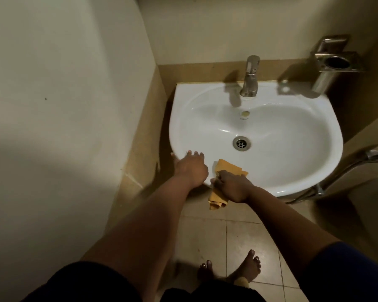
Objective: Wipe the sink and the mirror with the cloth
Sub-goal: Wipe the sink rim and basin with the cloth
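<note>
Bare feet point(234, 271) stand on the tiled floor point(207, 234) closest to the viewer, below two outstretched forearms; the right hand point(231, 186) clutches the yellow cloth point(226, 166) against the near rim of the white sink point(292, 131), fingers curled round the bunched fabric; part of the cloth spreads just ahead of the knuckles onto the inner slope of the basin, and the rest hangs below the wrist, over the outer edge of the rim. Just to the left of that hand, the left hand point(191, 165) lies flat on the rim with fingers straight and spread, holding nothing — palm down, fingertips pointing into the basin. Beyond the right hand, toward the wall, sits the round metal drain point(241, 143); farther still, the overflow hole point(246, 113), and then the chrome tap point(250, 76) mounted upright at the back of the sink. Up and to the right of the tap, a metal cup holder point(334, 62) is fixed to the wall; a hose point(347, 168) runs along the right side, below the basin's edge.
</note>
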